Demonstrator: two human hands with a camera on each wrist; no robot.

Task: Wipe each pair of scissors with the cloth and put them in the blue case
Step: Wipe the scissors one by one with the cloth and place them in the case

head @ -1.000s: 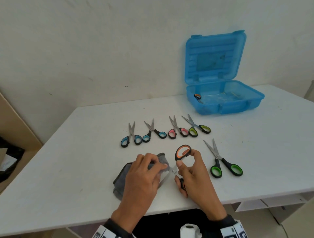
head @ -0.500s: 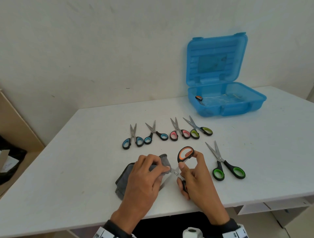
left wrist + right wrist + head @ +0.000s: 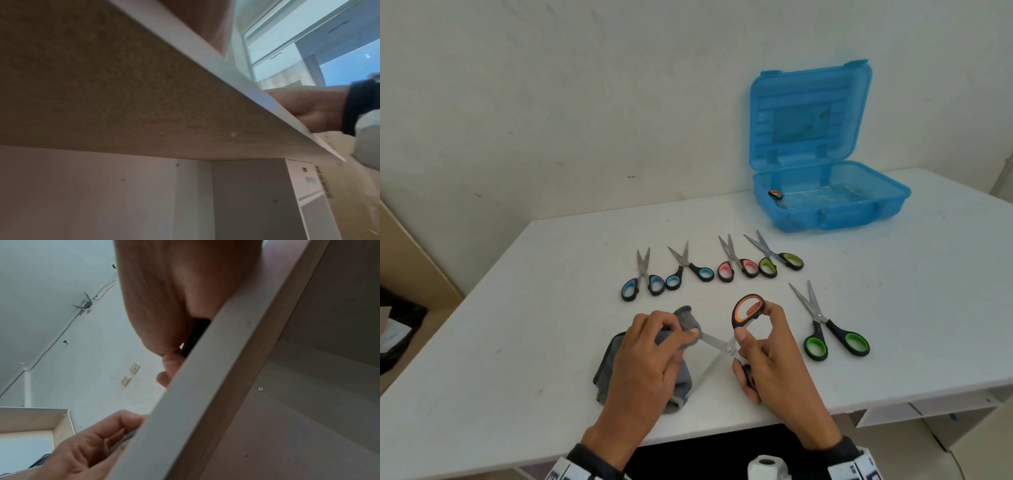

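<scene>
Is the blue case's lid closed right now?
No, the blue case stands open with its lid up against the wall, and one pair of orange-handled scissors already lies inside.

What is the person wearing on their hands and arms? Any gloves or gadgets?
No gloves: both the left hand and the right hand are bare. Each wrist has a dark cuff, and behind it a white band with black square markings. In the left wrist view the right wrist shows the same dark cuff with a pale sleeve behind it. No rings or cables are visible.
</scene>
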